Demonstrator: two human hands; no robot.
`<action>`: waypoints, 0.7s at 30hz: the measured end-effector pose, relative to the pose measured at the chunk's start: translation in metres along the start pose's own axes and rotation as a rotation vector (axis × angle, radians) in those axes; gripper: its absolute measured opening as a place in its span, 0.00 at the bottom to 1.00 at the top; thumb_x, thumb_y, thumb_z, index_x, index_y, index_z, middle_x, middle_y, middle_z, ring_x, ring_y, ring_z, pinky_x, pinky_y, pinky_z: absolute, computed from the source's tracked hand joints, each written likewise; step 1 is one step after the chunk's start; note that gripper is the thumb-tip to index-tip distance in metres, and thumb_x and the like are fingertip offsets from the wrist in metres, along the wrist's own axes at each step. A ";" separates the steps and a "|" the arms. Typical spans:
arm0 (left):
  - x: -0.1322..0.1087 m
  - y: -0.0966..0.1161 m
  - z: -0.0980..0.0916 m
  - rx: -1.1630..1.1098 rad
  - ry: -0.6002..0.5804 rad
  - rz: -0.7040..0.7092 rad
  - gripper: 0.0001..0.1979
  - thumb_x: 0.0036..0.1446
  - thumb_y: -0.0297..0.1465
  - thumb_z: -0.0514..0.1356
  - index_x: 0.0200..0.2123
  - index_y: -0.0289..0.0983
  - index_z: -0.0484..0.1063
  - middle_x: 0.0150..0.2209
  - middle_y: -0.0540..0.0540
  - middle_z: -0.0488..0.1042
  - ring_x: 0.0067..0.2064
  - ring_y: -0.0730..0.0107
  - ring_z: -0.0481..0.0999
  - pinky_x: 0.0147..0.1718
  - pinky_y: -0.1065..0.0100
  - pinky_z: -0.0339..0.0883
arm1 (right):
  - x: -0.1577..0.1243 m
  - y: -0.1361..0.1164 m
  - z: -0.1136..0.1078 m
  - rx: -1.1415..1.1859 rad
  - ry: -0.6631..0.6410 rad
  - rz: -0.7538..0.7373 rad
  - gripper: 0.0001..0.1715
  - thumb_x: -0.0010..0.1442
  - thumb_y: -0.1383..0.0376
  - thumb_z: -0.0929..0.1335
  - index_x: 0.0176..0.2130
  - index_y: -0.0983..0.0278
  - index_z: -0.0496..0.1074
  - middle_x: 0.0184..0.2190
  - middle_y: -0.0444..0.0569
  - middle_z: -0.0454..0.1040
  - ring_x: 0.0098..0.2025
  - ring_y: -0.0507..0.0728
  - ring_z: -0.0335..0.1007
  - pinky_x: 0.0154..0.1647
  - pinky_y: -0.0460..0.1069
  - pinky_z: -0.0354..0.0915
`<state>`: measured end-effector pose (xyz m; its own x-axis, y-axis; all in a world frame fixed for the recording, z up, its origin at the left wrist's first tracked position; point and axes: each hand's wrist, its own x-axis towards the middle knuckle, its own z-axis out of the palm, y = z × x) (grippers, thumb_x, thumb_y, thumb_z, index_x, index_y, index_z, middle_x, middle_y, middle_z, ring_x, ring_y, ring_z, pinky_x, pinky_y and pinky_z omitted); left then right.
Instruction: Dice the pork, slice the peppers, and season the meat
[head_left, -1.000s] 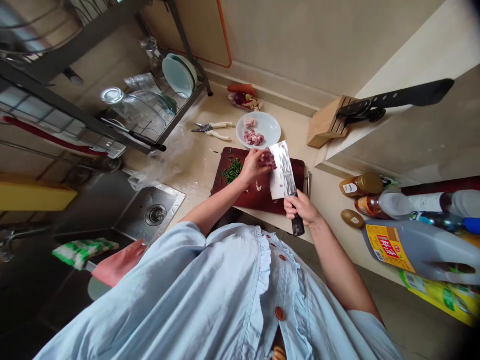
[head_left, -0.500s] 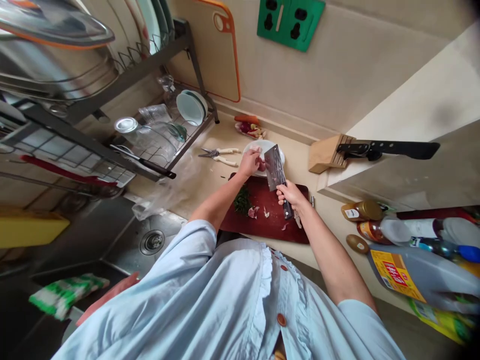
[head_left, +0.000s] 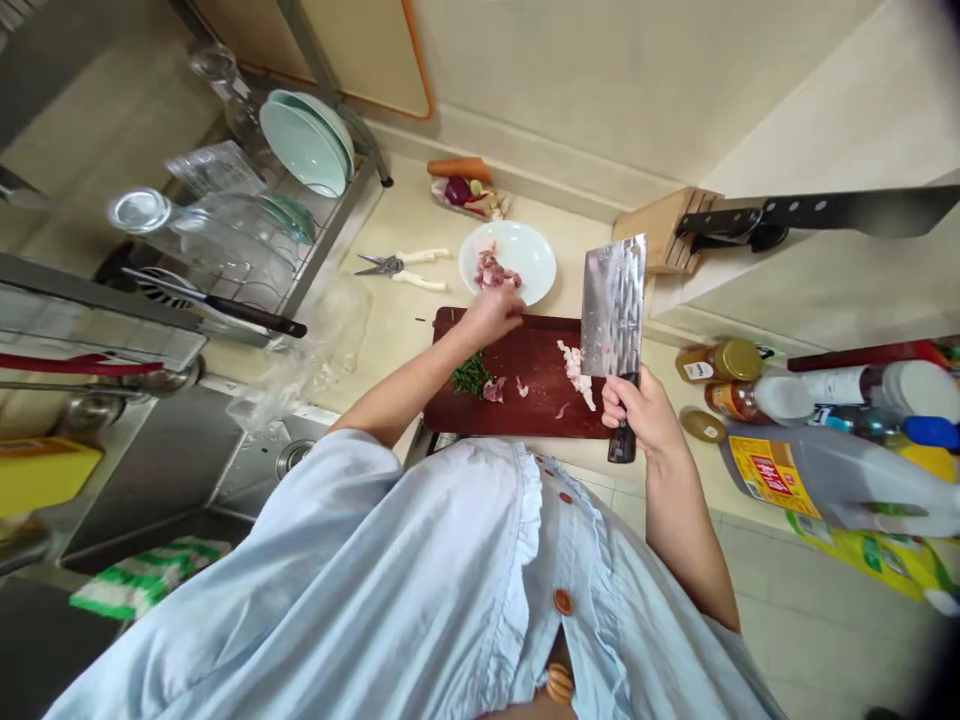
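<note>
My right hand is wrapped round the black handle of a cleaver, its broad blade raised over the right end of a dark red cutting board. Just at the near rim of a white plate, my left hand hovers with bent fingers slightly apart, and no object shows in it. Pieces of raw meat lie on the plate's left side. The board carries chopped greens, small meat scraps and a strip of pale fatty bits beside the cleaver.
Kitchen scissors lie left of the plate. Behind are a carrot and a small tray of vegetables. A knife block stands at the right, above several bottles and jars. Leftward are a dish rack and the sink.
My left hand has drawn back from over the plate toward the board, leaving meat in view on the plate. The cleaver has moved right, away from the plate. The view has shifted too.
</note>
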<state>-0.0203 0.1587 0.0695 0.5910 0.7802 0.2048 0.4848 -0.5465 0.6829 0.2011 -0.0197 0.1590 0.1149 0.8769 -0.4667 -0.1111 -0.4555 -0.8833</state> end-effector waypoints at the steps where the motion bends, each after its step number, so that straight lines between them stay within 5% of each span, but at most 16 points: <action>1: -0.013 0.015 0.005 0.056 -0.158 0.058 0.06 0.50 0.25 0.60 0.32 0.36 0.77 0.36 0.44 0.74 0.39 0.63 0.74 0.40 0.65 0.66 | -0.009 0.005 -0.005 -0.001 0.014 0.009 0.18 0.54 0.59 0.70 0.35 0.58 0.56 0.19 0.33 0.58 0.18 0.45 0.49 0.16 0.41 0.51; 3: -0.038 0.042 0.017 0.194 -0.401 0.091 0.07 0.52 0.25 0.60 0.33 0.38 0.78 0.37 0.44 0.74 0.37 0.65 0.74 0.36 0.67 0.65 | -0.024 0.017 -0.014 -0.002 0.034 0.023 0.17 0.55 0.58 0.70 0.35 0.58 0.56 0.20 0.34 0.58 0.18 0.45 0.50 0.16 0.42 0.52; 6: -0.062 0.063 0.033 0.374 -0.549 0.071 0.08 0.57 0.27 0.58 0.33 0.38 0.78 0.40 0.41 0.73 0.36 0.64 0.75 0.34 0.67 0.64 | -0.039 0.033 -0.025 0.005 0.059 0.030 0.19 0.55 0.57 0.70 0.33 0.58 0.55 0.20 0.34 0.59 0.18 0.45 0.51 0.16 0.42 0.52; 14: -0.068 0.087 0.065 0.443 -0.498 0.064 0.12 0.60 0.24 0.52 0.40 0.33 0.76 0.40 0.39 0.71 0.33 0.66 0.73 0.31 0.66 0.64 | -0.055 0.048 -0.043 0.039 0.042 0.033 0.18 0.55 0.57 0.70 0.33 0.58 0.56 0.20 0.34 0.59 0.18 0.45 0.50 0.17 0.42 0.53; 21: -0.071 0.120 0.101 0.467 -0.552 0.305 0.14 0.63 0.26 0.52 0.43 0.40 0.77 0.50 0.41 0.71 0.39 0.63 0.72 0.34 0.65 0.64 | -0.059 0.055 -0.060 0.031 0.010 0.017 0.20 0.55 0.55 0.70 0.34 0.58 0.55 0.20 0.33 0.58 0.17 0.45 0.50 0.16 0.42 0.53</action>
<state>0.0613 0.0072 0.0667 0.9172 0.3780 -0.1256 0.3982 -0.8792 0.2618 0.2471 -0.1054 0.1354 0.1227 0.8675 -0.4820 -0.1438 -0.4650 -0.8736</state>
